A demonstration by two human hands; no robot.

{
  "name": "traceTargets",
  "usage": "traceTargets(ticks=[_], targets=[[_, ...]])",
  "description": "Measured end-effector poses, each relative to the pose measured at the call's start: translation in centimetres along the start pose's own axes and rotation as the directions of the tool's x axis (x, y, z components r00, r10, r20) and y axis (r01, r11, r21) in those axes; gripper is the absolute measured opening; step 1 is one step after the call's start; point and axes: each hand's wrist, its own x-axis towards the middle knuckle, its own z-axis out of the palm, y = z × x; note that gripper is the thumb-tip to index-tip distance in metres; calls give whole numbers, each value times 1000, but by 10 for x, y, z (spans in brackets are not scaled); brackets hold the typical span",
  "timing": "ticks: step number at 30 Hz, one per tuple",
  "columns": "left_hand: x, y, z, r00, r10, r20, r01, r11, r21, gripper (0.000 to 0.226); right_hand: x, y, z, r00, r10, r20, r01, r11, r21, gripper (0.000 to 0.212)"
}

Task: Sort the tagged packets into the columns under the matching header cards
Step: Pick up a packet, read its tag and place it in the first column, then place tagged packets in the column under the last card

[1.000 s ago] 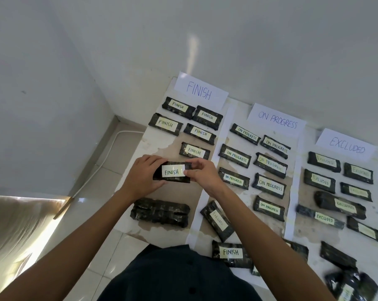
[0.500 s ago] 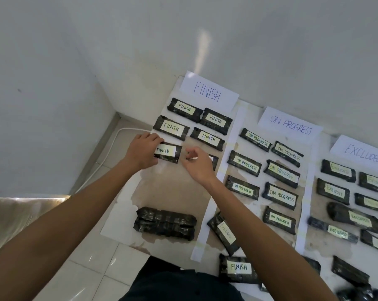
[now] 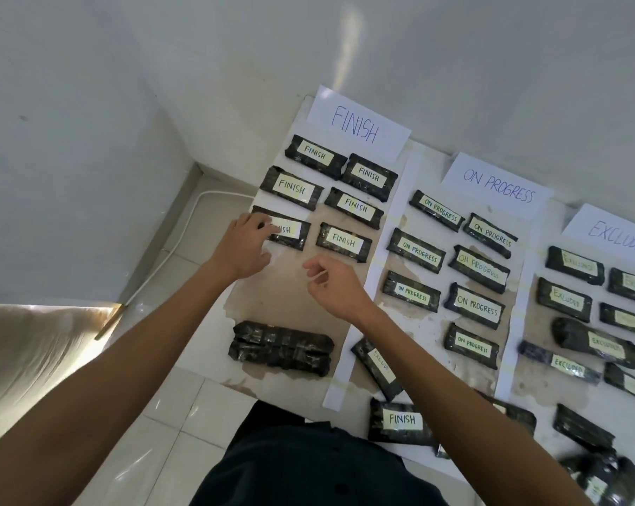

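Note:
Three white header cards lie at the far edge: FINISH [image 3: 356, 126], ON PROGRESS [image 3: 498, 188] and EXCLUDED [image 3: 619, 239]. Dark packets with taped tags lie in rows under each. My left hand [image 3: 244, 246] rests its fingers on the left end of a FINISH packet [image 3: 290, 233], which lies flat in the third row of the FINISH column and is partly covered. My right hand [image 3: 330, 283] hovers just below that row, fingers loosely curled, holding nothing. Near me lie a loose FINISH packet [image 3: 400, 419] and a tilted EXCLUDED packet [image 3: 378, 367].
A wide dark bundle [image 3: 281, 348] with no visible tag lies at the near end of the FINISH column. More loose packets [image 3: 601, 476] are heaped at the bottom right. White paper strips [image 3: 378, 272] divide the columns. A white cable [image 3: 184, 235] runs along the tiled floor at left.
Both hands carried the FINISH packet forward and laid it in the third row. My right hand has let go and drawn back; my left hand still touches the packet.

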Motion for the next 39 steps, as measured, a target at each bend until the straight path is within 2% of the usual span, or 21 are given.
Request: traceTargets(ticks=[4, 6, 9, 11, 13, 17, 21, 25, 27, 29, 32, 34, 36, 39], targets=[[-46, 9, 14, 999, -34, -1, 34, 994, -108, 44, -21, 3, 16, 989, -16, 146, 39, 987, -158, 36], [-68, 11, 24, 998, -54, 22, 57, 984, -171, 43, -30, 6, 29, 963, -51, 266, 131, 948, -291, 48], [-93, 16, 36, 994, -98, 38, 104, 962, -251, 42, -40, 14, 54, 925, -102, 365, 304, 776, -552, 74], [-105, 21, 40, 991, -135, 23, 136, 948, -286, 39, -44, 18, 67, 912, -148, 383, 382, 648, -659, 78], [-111, 25, 41, 986, -163, 28, 164, 940, -298, 38, -45, 23, 74, 902, -177, 393, 420, 562, -713, 75], [-116, 26, 39, 974, -224, 26, 218, 904, -368, 34, -46, 27, 74, 917, -200, 346, 398, 540, -741, 65], [-119, 28, 29, 940, -341, 5, 282, 769, -574, 25, -46, 30, 58, 942, -166, 291, 331, 593, -734, 78], [-118, 42, 19, 897, -439, 54, 355, 644, -678, 32, -48, 33, 21, 981, -116, 154, 183, 814, -552, 80], [-117, 51, 18, 889, -443, 116, 388, 593, -705, 34, -54, 34, 0, 993, -62, 104, 91, 950, -300, 72], [-114, 63, 19, 881, -427, 204, 426, 527, -735, 33, -64, 35, -20, 994, 27, 110, -34, 997, 63, 62], [-110, 94, 19, 823, -381, 422, 545, 318, -776, 32, -76, 39, -41, 989, 42, 140, -104, 875, 473, 47], [-108, 119, 21, 783, -249, 570, 613, 151, -775, 34, -85, 46, -49, 991, 29, 129, -107, 750, 652, 50], [-107, 139, 24, 773, -118, 623, 628, 4, -778, 33, -92, 55, -52, 992, 21, 126, -109, 647, 754, 54], [-102, 164, 27, 780, -96, 619, 608, -121, -785, 25, -104, 71, -57, 992, 11, 123, -104, 603, 791, 60]])
